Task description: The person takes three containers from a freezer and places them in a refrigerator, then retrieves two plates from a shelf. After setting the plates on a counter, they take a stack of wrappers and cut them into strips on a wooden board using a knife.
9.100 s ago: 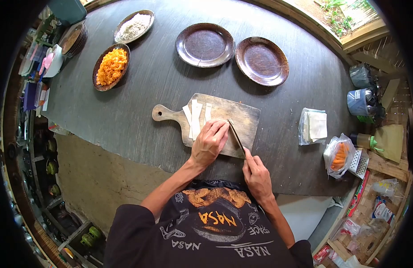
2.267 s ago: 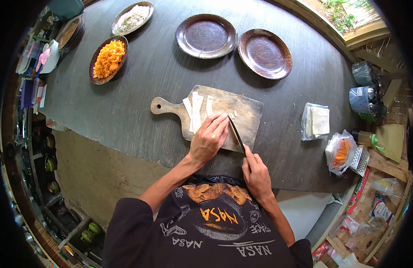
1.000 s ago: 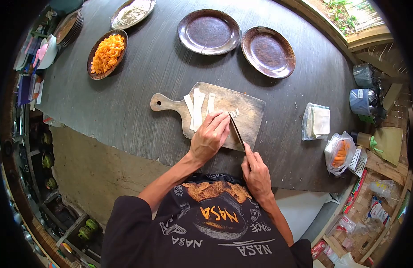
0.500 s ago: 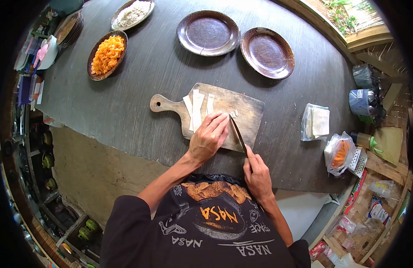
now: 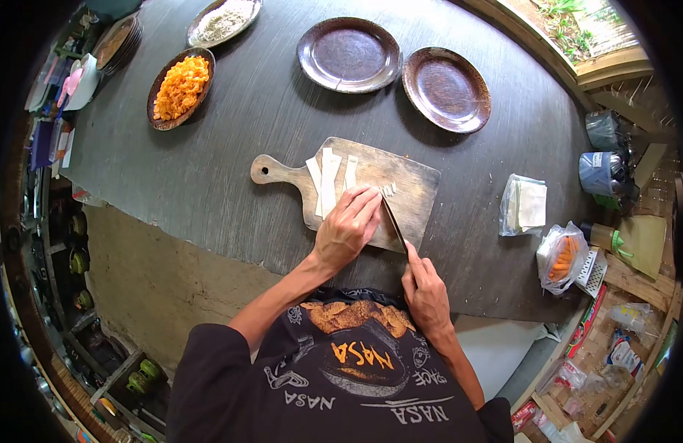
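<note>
A wooden cutting board (image 5: 411, 177) lies on the dark table with its handle to the left. Several flat off-white strips (image 5: 328, 181) rest on its left half, and small cut slivers (image 5: 389, 189) lie near the middle. My left hand (image 5: 349, 225) is closed, fingertips bunched and pressed down at the strips' right end; the piece beneath is mostly hidden. In my right hand (image 5: 426, 288) is the handle of a knife (image 5: 394, 221), its dark blade slanting up the board, tip close beside my left fingertips.
Beyond the board stand two brown plates (image 5: 349, 55) (image 5: 446, 88). At upper left are a dish of orange shreds (image 5: 180, 88) and a dish of white shreds (image 5: 223, 21). On the right lie a bagged stack of pale squares (image 5: 532, 204) and a bag of carrots (image 5: 563, 258).
A few more slivers show to the right of my left fingertips. The whole view has shifted slightly; both hands keep nearly the same place on the board.
</note>
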A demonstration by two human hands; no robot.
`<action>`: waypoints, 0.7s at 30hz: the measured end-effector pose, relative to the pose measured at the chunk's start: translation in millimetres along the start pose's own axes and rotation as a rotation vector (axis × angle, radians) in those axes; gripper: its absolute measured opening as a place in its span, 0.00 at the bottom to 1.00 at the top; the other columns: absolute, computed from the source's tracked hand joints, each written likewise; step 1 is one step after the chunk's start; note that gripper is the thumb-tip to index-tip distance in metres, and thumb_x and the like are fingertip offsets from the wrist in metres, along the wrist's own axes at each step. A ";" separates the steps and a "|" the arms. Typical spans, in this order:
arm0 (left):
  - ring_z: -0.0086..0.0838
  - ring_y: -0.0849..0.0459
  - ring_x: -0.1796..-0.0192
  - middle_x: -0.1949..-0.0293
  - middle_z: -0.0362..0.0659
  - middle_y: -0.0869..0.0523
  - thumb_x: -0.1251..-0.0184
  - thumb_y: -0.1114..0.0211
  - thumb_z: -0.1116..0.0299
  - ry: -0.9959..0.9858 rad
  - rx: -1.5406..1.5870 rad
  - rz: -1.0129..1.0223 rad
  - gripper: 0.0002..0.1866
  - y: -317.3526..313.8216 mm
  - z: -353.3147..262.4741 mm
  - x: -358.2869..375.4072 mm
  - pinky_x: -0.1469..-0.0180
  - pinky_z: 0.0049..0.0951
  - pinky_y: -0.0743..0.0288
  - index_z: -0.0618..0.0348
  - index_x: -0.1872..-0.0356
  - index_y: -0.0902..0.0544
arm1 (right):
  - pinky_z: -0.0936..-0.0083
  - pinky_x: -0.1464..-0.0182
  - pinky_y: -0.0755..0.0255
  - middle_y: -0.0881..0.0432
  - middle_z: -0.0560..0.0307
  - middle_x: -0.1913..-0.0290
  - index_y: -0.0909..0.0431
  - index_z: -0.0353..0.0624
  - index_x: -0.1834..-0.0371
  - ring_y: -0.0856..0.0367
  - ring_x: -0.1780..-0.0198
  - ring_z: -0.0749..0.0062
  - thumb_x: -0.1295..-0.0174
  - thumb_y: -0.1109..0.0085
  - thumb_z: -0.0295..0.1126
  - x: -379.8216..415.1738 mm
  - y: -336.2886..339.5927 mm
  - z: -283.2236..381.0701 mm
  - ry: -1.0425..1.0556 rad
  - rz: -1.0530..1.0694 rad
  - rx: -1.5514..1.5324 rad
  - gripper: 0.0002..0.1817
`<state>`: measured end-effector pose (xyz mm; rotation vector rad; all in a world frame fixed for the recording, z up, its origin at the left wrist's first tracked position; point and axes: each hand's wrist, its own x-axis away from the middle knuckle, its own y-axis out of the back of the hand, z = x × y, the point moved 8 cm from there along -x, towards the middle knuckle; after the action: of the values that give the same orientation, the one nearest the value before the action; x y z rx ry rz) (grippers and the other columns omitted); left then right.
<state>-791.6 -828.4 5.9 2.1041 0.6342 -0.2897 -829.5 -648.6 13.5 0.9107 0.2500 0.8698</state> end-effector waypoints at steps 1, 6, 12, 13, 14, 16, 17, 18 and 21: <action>0.42 0.15 0.39 0.47 0.50 0.11 0.39 0.29 0.79 0.000 0.000 -0.002 0.16 0.4 0.2 -0.2 0.35 0.37 0.20 0.69 0.48 0.14 | 0.54 0.63 0.21 0.25 0.48 0.63 0.32 0.46 0.21 0.18 0.68 0.50 0.27 0.44 0.25 0.8 0.0 -1.8 0.001 0.000 0.001 0.30; 0.41 0.16 0.40 0.48 0.51 0.11 0.39 0.29 0.78 -0.035 -0.017 -0.016 0.16 -1.4 0.1 2.4 0.35 0.35 0.21 0.73 0.49 0.14 | 0.55 0.61 0.21 0.24 0.47 0.63 0.32 0.43 0.21 0.18 0.66 0.50 0.28 0.43 0.24 0.2 -0.2 -3.0 0.020 0.009 -0.035 0.30; 0.41 0.16 0.41 0.48 0.51 0.11 0.39 0.29 0.78 -0.027 -0.004 -0.025 0.16 -0.7 -0.1 2.0 0.35 0.35 0.21 0.73 0.50 0.13 | 0.54 0.60 0.21 0.25 0.47 0.64 0.31 0.43 0.22 0.19 0.66 0.49 0.27 0.45 0.25 -6.7 -1.7 1.7 0.026 0.003 -0.026 0.29; 0.41 0.16 0.41 0.48 0.51 0.11 0.39 0.29 0.78 -0.027 -0.004 -0.026 0.16 -1.5 0.1 2.1 0.35 0.35 0.21 0.73 0.50 0.13 | 0.54 0.60 0.21 0.25 0.47 0.64 0.31 0.43 0.22 0.19 0.66 0.49 0.27 0.45 0.25 -8.5 -1.5 2.3 0.027 0.004 -0.026 0.29; 0.41 0.15 0.40 0.48 0.50 0.11 0.39 0.28 0.79 -0.019 -0.003 -0.024 0.16 -2.2 1.0 2.7 0.35 0.36 0.20 0.71 0.50 0.13 | 0.54 0.60 0.21 0.25 0.47 0.64 0.31 0.44 0.22 0.19 0.67 0.49 0.27 0.44 0.25 -10.2 -1.1 2.9 0.019 0.004 -0.014 0.29; 0.42 0.15 0.40 0.48 0.50 0.11 0.39 0.28 0.79 -0.009 -0.002 -0.020 0.16 -2.0 1.8 3.4 0.35 0.37 0.20 0.69 0.49 0.14 | 0.54 0.61 0.21 0.25 0.47 0.64 0.31 0.44 0.22 0.19 0.67 0.48 0.27 0.44 0.26 -10.6 -0.5 5.1 0.010 0.006 -0.002 0.29; 0.42 0.15 0.40 0.48 0.50 0.11 0.39 0.28 0.79 -0.013 -0.006 -0.020 0.16 -1.6 1.3 2.5 0.35 0.37 0.20 0.69 0.49 0.14 | 0.54 0.62 0.21 0.25 0.47 0.64 0.31 0.45 0.22 0.19 0.67 0.48 0.27 0.44 0.26 -10.5 -0.6 5.3 -0.005 0.016 0.000 0.29; 0.42 0.15 0.40 0.48 0.50 0.11 0.39 0.28 0.79 -0.015 -0.010 -0.018 0.16 -1.5 0.7 2.4 0.35 0.37 0.20 0.69 0.49 0.14 | 0.54 0.62 0.21 0.25 0.48 0.63 0.31 0.45 0.21 0.19 0.68 0.48 0.27 0.44 0.26 -9.8 -1.0 4.7 -0.021 0.026 0.001 0.30; 0.42 0.15 0.40 0.48 0.50 0.11 0.39 0.28 0.79 -0.002 -0.003 -0.023 0.16 -1.6 1.1 1.8 0.35 0.37 0.20 0.69 0.49 0.14 | 0.54 0.63 0.21 0.25 0.48 0.63 0.32 0.46 0.21 0.19 0.68 0.49 0.27 0.44 0.26 -5.7 -0.3 3.1 -0.007 0.017 0.017 0.30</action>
<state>-790.9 -827.9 3.4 2.0951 0.6576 -0.3031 -831.4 -654.8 14.3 0.9330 0.2444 0.8812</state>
